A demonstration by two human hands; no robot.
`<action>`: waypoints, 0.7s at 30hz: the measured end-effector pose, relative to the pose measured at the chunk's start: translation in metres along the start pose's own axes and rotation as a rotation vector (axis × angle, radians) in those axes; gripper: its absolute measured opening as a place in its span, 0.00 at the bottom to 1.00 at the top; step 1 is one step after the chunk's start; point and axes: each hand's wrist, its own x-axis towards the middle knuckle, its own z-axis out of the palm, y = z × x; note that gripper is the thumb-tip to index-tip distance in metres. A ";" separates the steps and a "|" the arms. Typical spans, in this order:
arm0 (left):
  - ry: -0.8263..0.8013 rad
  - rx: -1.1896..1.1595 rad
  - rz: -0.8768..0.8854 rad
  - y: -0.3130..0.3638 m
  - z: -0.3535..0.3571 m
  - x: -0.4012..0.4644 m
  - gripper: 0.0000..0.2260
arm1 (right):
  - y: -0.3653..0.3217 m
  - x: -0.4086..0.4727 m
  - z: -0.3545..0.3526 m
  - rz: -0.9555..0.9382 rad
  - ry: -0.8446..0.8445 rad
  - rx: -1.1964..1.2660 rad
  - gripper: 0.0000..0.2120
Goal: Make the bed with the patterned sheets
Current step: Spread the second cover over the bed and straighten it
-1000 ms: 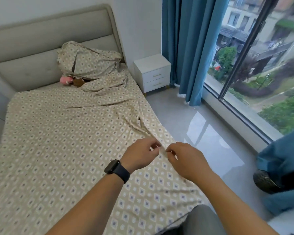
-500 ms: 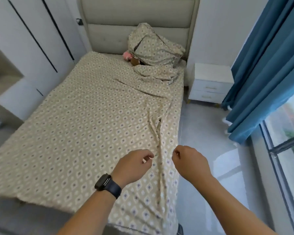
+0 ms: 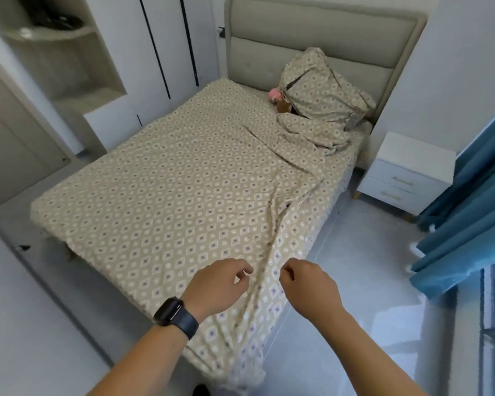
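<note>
Fingers point(image 3: 242, 277) of the left hand point(image 3: 217, 287) are curled in, and they seem to pinch the patterned sheet point(image 3: 166, 195) near the bottom middle of the frame, though the pinch itself is hard to see. Right beside it, the right hand point(image 3: 309, 287) is curled too, with its fingertips point(image 3: 286, 274) nipping a raised fold of the same sheet. Both hands are near each other, with the fold running between them. Both arms reach up from the bottom of the frame, backs of the hands facing up. A dark watch point(image 3: 175, 312) sits on the left wrist.

The sheet covers the bed point(image 3: 323, 50) from the grey headboard at the top down to the foot, where it hangs over the near corner. It lies mostly flat on the left part. A long wrinkle runs from the hands up toward the upper right. At the upper right a pillow point(image 3: 320, 87) in the same pattern leans on the headboard, with bunched cloth below it. Something small and pink point(image 3: 275, 94) peeks out beside the pillow.

Open floor point(image 3: 363, 281) shows along the right side of the bed and at the lower left. A white nightstand point(image 3: 412, 170) stands at the right, touching or just beside the bed. Blue curtains point(image 3: 475, 218) hang at the far right. White cupboards point(image 3: 77, 81) stand at the upper left, close to the bed's left edge.
</note>
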 end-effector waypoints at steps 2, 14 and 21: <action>0.042 0.007 -0.100 0.000 0.016 -0.010 0.11 | 0.013 0.001 0.003 -0.119 -0.072 -0.015 0.11; 0.221 -0.159 -0.689 0.092 0.191 -0.081 0.07 | 0.167 -0.008 -0.021 -0.346 -0.291 0.002 0.14; 0.176 -0.167 -0.745 0.058 0.279 -0.047 0.07 | 0.183 0.000 0.068 -0.462 -0.382 -0.009 0.14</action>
